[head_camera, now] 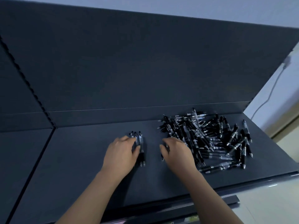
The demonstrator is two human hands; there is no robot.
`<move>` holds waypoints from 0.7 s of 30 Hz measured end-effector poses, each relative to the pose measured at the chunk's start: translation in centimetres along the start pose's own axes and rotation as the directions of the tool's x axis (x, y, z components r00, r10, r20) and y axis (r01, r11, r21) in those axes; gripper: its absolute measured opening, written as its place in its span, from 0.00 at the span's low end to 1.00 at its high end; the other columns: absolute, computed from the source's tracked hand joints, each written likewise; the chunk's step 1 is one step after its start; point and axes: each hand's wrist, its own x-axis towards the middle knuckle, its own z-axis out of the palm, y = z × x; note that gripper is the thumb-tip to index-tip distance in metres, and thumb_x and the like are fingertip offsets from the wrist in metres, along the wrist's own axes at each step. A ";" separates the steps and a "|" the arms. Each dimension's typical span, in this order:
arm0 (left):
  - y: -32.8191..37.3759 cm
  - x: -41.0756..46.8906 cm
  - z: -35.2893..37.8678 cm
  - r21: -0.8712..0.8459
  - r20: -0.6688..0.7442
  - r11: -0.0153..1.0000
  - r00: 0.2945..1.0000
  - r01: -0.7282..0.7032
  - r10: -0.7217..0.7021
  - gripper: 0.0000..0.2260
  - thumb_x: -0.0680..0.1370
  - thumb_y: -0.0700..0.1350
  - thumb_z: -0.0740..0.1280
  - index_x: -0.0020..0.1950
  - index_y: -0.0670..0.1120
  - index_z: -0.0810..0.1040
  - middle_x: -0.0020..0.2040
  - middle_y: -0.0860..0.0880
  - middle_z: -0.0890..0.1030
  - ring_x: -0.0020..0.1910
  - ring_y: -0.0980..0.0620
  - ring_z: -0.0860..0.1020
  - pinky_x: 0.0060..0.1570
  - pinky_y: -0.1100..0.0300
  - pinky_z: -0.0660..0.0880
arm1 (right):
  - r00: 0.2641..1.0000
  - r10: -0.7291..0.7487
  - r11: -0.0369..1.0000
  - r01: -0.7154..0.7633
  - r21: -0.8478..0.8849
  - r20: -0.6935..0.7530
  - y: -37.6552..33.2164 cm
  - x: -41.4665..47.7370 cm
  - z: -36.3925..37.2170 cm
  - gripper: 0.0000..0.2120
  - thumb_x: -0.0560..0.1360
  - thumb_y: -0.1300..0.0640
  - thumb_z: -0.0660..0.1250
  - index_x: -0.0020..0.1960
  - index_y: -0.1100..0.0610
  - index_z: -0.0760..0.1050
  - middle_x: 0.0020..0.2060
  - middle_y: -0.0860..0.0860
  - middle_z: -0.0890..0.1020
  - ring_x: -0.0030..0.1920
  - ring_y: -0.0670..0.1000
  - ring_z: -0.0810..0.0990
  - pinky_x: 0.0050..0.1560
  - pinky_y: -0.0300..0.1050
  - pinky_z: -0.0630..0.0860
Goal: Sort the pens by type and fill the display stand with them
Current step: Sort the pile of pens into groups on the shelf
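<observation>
A large heap of pens point(210, 139) is seen on the right part of a dark shelf point(80, 159). The pens are black and clear-bodied, and they are crossed over each other in many directions. To the left of the heap, and apart from it, a small group of pens point(140, 143) is laid side by side, with the ends pointed toward the back panel point(129, 62). This group is gripped by the left hand point(123, 152): the fingers are curled over the barrels and the thumb is pressed on them from the near side. The right hand point(176, 152) is placed at the left edge of the heap, with the back of the hand turned up and the fingers bent downward. A single pen point(162, 157) is pinched under these fingers, and only its dark lower end is shown clearly. Between the two hands a bare strip of the shelf is left. At the far right, a thin cable point(267, 97) is hung down along a pale wall point(275, 13).
</observation>
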 end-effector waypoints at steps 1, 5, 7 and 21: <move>0.7 0.0 0.0 0.005 -0.016 0.999 0.999 -0.034 0.034 0.11 0.79 0.51 0.63 0.53 0.47 0.80 0.47 0.52 0.79 0.48 0.49 0.76 0.46 0.58 0.72 | 1.000 0.006 1.000 -0.006 0.001 -0.031 0.7 -0.3 -0.8 0.13 0.80 0.52 0.60 0.58 0.58 0.77 0.52 0.50 0.80 0.54 0.52 0.78 0.49 0.46 0.76; 4.0 0.6 0.6 -0.024 -0.065 0.994 0.992 -0.108 0.106 0.12 0.78 0.51 0.64 0.58 0.48 0.80 0.50 0.51 0.81 0.50 0.48 0.77 0.49 0.55 0.74 | 0.989 0.036 0.999 -0.036 0.001 -0.143 4.2 -0.7 -4.0 0.16 0.80 0.52 0.62 0.64 0.56 0.76 0.58 0.49 0.81 0.58 0.51 0.78 0.52 0.45 0.75; 5.6 1.1 1.3 -0.032 -0.081 0.992 0.990 -0.119 0.116 0.13 0.78 0.51 0.65 0.59 0.47 0.80 0.50 0.51 0.82 0.50 0.48 0.77 0.50 0.55 0.74 | 0.983 0.057 0.998 -0.056 0.009 -0.174 6.3 -0.6 -5.4 0.14 0.80 0.53 0.62 0.62 0.56 0.78 0.57 0.49 0.81 0.55 0.51 0.79 0.48 0.43 0.75; 14.8 5.3 8.8 -0.064 0.027 0.998 1.000 0.013 -0.012 0.14 0.79 0.54 0.61 0.61 0.50 0.78 0.53 0.53 0.79 0.55 0.54 0.75 0.53 0.59 0.74 | 0.994 0.091 0.993 -0.085 -0.088 0.063 14.5 4.1 -6.1 0.14 0.76 0.46 0.65 0.53 0.56 0.79 0.51 0.50 0.77 0.45 0.51 0.80 0.43 0.44 0.77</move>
